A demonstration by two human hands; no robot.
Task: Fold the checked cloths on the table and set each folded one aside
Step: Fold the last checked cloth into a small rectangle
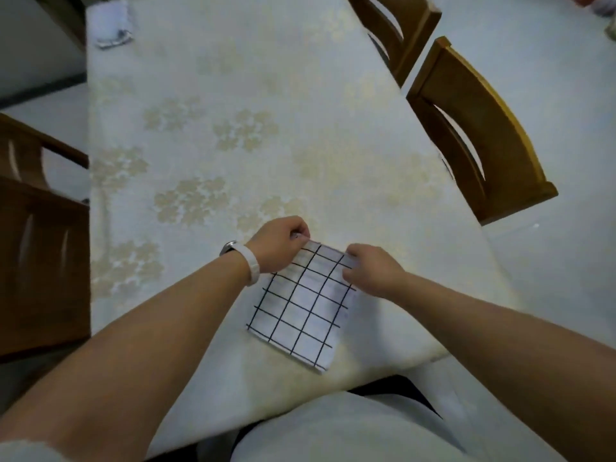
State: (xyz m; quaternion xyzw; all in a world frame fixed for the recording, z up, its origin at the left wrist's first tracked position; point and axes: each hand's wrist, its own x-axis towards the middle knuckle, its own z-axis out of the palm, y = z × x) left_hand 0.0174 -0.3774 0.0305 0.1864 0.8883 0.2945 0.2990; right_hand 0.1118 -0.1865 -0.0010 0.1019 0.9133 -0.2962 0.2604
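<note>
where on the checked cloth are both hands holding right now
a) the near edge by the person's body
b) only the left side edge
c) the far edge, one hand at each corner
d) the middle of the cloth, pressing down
c: the left hand and right hand each pinch a far corner of the checked cloth, whose near edge lies free on the table.

No readable text, label, brand, number or sign is showing anywhere in the head view; nothing on any surface is presenting letters or digits that can be read.
</note>
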